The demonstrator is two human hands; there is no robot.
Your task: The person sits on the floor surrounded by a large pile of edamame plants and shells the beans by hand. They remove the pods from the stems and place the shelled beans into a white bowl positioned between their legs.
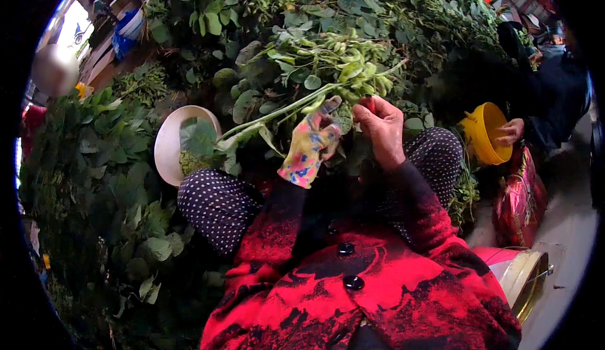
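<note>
My left hand (310,145), in a yellow flowered glove, is closed round a cut green bean plant (271,120). Its long pale stalk slants up to the right, ending in a cluster of plump green pods (360,80). Bare, my right hand (384,129) is pinched at that cluster. A small red thing (367,104) shows between its thumb and fingers; its kind is not clear. Beside my left knee a white bucket (169,145) stands tilted, with pods and a large leaf at its mouth.
Heaped leafy plants (94,180) lie to the left and ahead. At the right, another person's hand (511,132) is at a tilted yellow bucket (486,126). Nearer stand a red bag (518,205) and a pale bucket (520,277) with a wire handle.
</note>
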